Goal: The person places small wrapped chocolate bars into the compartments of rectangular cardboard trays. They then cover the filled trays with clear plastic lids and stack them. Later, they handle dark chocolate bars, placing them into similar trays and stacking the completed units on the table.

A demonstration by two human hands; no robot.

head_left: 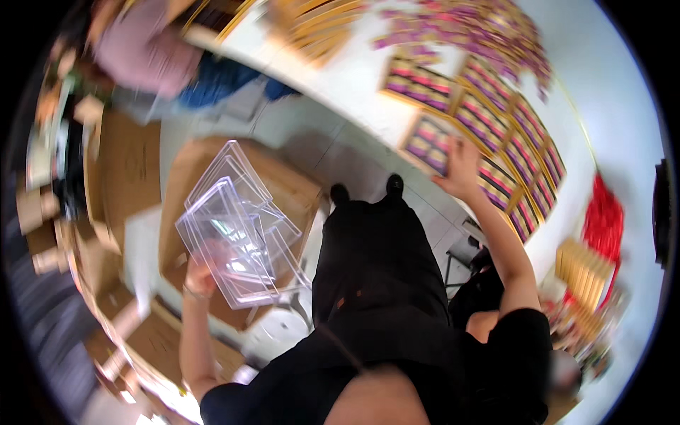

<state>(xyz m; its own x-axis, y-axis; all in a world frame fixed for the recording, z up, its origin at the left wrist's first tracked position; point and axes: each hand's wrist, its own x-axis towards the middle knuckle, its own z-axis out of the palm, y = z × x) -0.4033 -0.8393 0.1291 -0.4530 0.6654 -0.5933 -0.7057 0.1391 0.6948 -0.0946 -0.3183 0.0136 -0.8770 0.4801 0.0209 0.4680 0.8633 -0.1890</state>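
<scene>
My left hand [202, 273] is closed on the edge of a clear plastic cover [237, 244], with its fingers blurred and partly seen through the plastic. Several such covers overlap at angles over an open cardboard carton [188, 163] on my left. On the white table to my right, my right hand [460, 168] grips the right end of a shallow box [427, 144] filled with rows of small purple and pale pieces. It has a greyish sheen, and part of it lies under my fingers. Similar gold-edged boxes [482, 117] sit close together beside it.
Loose purple and gold pieces [467, 28] are heaped at the table's far end, near stacked gold frames [319, 28]. A red tassel bundle [602, 212] lies at the right. Another person [149, 49] is at the far left. More cartons [127, 170] and a round white stool [280, 329] stand on my left.
</scene>
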